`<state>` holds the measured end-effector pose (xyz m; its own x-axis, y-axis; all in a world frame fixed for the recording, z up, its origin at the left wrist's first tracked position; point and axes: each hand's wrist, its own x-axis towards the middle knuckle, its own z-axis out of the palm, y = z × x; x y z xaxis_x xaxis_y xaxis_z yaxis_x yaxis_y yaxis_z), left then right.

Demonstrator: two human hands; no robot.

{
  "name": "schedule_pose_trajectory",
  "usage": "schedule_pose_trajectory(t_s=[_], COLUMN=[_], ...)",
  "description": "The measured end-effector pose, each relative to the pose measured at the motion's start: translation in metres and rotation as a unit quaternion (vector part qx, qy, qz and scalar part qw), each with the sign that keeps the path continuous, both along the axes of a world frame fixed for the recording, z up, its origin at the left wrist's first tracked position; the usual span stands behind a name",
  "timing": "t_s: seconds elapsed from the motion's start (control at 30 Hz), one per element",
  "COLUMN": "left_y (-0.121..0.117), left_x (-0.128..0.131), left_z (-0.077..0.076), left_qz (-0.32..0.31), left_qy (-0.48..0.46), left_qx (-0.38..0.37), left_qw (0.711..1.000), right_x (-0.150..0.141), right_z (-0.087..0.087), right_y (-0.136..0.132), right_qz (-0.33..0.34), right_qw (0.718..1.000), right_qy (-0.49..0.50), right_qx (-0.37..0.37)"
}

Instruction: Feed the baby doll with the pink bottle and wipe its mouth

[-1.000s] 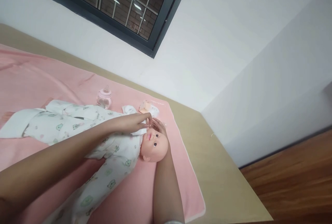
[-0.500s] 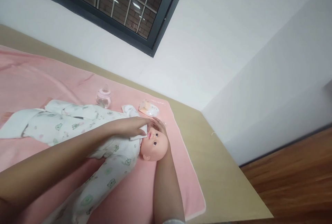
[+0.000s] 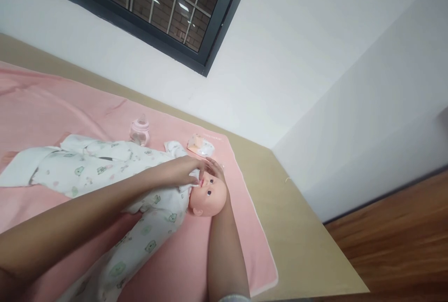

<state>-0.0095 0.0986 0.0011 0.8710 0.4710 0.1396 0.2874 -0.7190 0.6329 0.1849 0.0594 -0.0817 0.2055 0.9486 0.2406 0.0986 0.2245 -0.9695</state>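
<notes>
A bald baby doll point(image 3: 210, 198) in a white printed sleepsuit lies on its back on a pink blanket point(image 3: 168, 264), its head toward the right. My left hand point(image 3: 180, 171) reaches across the doll's chest and pinches a white tissue point(image 3: 195, 175) against its mouth and chin. Most of the tissue is hidden under my fingers. My right hand point(image 3: 216, 167) cups the far side of the doll's head, with the forearm passing behind the crown. Only some of its fingers show.
Behind the doll a pink-capped baby bottle point(image 3: 140, 131) stands upright. A small orange and white packet point(image 3: 200, 145) lies beyond the hands. The wooden tabletop point(image 3: 290, 241) shows around the blanket, against a white wall with a barred window point(image 3: 157, 3).
My left hand has shifted slightly, and the tissue's flat edge now looks crumpled and more covered by my fingers. My right hand and the doll stay put.
</notes>
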Motion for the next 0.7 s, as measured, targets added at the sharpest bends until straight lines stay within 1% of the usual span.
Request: schedule_pose_trajectory(t_s=[0.23, 0.47, 0.7], left_y=[0.0032, 0.003, 0.004], left_x=[-0.0012, -0.0006, 0.0005], left_z=[-0.0022, -0.0012, -0.0026], left_qz=[0.01, 0.015, 0.033], left_qy=[-0.002, -0.001, 0.001], left_qx=[0.014, 0.03, 0.048], left_qw=[1.0, 0.999, 0.998], right_x=[0.0007, -0.0015, 0.0003], right_z=[0.0004, 0.0011, 0.0017], right_y=[0.0022, -0.0006, 0.0035], right_qz=[-0.008, -0.011, -0.008], right_qw=[1.0, 1.0, 1.0], right_qy=[0.003, 0.004, -0.008], right_qx=[-0.009, 0.006, 0.005])
